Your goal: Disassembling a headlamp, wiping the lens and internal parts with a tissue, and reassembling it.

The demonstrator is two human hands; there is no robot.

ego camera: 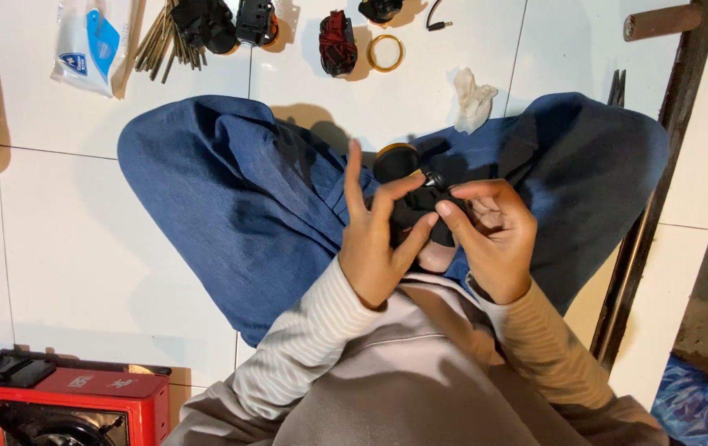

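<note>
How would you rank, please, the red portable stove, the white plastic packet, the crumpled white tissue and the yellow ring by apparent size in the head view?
1. Red portable stove, though partly cut off and nearer the camera.
2. White plastic packet.
3. Crumpled white tissue.
4. Yellow ring, close to the tissue, so unsure.

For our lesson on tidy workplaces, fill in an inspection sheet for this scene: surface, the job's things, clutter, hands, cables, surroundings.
Surface: white tiled floor; the person sits on it in blue trousers.
Job's things: small black part with an orange-rimmed end, held over the lap.
Clutter: black parts, red-black part, yellow ring, crumpled tissue, stick bundle, plastic packet.
Hands: left hand and right hand both pinch the black part.
Cables: short black lead at the top edge.
Surroundings: red stove lower left; dark metal bar and blue bag to the right.
</note>
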